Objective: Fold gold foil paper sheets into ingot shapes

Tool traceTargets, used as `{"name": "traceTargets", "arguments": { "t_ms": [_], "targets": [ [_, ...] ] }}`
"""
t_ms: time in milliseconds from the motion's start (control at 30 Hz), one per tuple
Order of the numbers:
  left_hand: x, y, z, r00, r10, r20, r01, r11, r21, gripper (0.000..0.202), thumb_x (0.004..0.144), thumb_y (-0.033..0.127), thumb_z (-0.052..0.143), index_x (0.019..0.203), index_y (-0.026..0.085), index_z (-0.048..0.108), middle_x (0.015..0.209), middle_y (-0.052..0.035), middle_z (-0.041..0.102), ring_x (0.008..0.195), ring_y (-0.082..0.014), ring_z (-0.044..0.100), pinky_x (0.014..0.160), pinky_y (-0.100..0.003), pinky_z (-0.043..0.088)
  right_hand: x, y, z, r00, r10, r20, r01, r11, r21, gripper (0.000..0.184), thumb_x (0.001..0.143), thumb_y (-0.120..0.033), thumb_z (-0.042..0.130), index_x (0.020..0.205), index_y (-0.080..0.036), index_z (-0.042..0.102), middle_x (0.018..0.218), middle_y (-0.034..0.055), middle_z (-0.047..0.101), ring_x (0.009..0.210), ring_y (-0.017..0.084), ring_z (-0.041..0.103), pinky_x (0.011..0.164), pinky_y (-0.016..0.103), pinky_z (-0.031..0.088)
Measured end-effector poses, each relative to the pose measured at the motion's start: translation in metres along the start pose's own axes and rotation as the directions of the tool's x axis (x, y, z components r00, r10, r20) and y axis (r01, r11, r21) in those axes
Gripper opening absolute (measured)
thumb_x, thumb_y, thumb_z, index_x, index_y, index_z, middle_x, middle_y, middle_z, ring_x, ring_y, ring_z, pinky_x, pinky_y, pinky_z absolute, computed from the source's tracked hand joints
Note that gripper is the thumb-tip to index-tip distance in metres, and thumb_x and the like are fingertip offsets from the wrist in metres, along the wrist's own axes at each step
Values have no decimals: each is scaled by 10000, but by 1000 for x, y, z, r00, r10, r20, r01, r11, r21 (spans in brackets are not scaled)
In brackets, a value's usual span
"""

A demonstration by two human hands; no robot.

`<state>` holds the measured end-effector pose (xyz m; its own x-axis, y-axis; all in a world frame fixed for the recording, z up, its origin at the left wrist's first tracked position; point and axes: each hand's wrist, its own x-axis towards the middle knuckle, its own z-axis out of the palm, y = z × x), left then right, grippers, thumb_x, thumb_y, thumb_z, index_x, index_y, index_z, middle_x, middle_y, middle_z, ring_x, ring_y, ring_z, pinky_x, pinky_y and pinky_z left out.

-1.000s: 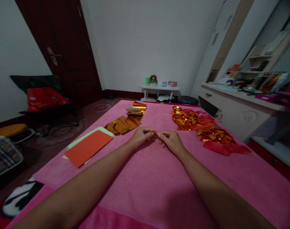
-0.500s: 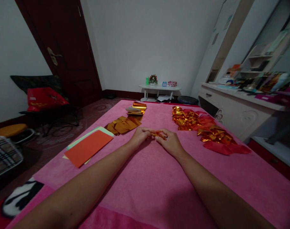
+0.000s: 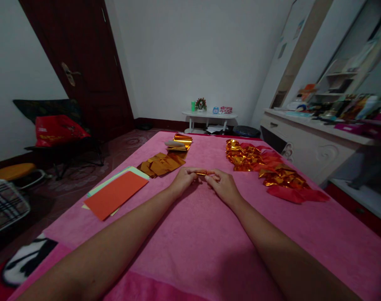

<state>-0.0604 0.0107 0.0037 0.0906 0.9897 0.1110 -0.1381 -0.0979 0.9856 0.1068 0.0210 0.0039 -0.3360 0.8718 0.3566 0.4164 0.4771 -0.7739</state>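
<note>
Between my fingertips is a small narrow piece of gold foil paper (image 3: 201,174). My left hand (image 3: 184,180) pinches its left end, and my right hand (image 3: 222,184) is closed on its right end; the fingers cover much of it. Beyond my left hand lie flat gold foil sheets (image 3: 161,164), fanned in a loose stack. Behind those sheets sit shiny gold rolls (image 3: 183,141) with a grey item beside them. To the right of my right hand is a heap of crumpled gold foil pieces (image 3: 242,156) mixed with red ones (image 3: 290,194).
A pink cloth (image 3: 190,234) covers the surface. Orange, green and yellow paper sheets (image 3: 117,194) lie stacked at the left. A small white table (image 3: 210,113) stands by the far wall, a cluttered dresser (image 3: 309,129) at right, and a red bag (image 3: 60,130) on a chair at left.
The foil piece has been turned or folded: its right end stuck out past my right thumb before, and now it shows only as a narrow strip between the fingertips. My hands have hardly shifted.
</note>
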Motion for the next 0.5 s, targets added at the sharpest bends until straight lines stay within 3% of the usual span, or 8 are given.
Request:
{"name": "traceTargets", "arguments": {
  "t_ms": [200,367,500],
  "targets": [
    [-2,3,0,1000,4,-13,-3,996,90,466,571,72,472,960,89,729,635,-59,674,537,-101,536,516,-205,337,-1,-1,0,998,62,18,-64,994,84,292,814,-379,521,972,-164,639,642,15,649,524,134,590,429,205,453],
    [1,-4,-2,1000,24,-6,-23,998,65,451,578,84,447,918,88,743,601,-61,667,479,-86,489,519,-215,356,1,2,2,999,-29,-46,25,996,-90,225,804,-317,537,924,-185,673,716,37,692,619,158,631,553,237,470],
    [-2,-1,4,1000,22,-3,-22,1000,22,450,569,92,439,897,74,747,581,-67,658,453,-73,441,525,-219,372,0,-3,3,994,-53,-97,25,960,-277,219,795,-304,555,946,-214,686,841,60,721,741,194,658,651,269,469]
  ]
}}
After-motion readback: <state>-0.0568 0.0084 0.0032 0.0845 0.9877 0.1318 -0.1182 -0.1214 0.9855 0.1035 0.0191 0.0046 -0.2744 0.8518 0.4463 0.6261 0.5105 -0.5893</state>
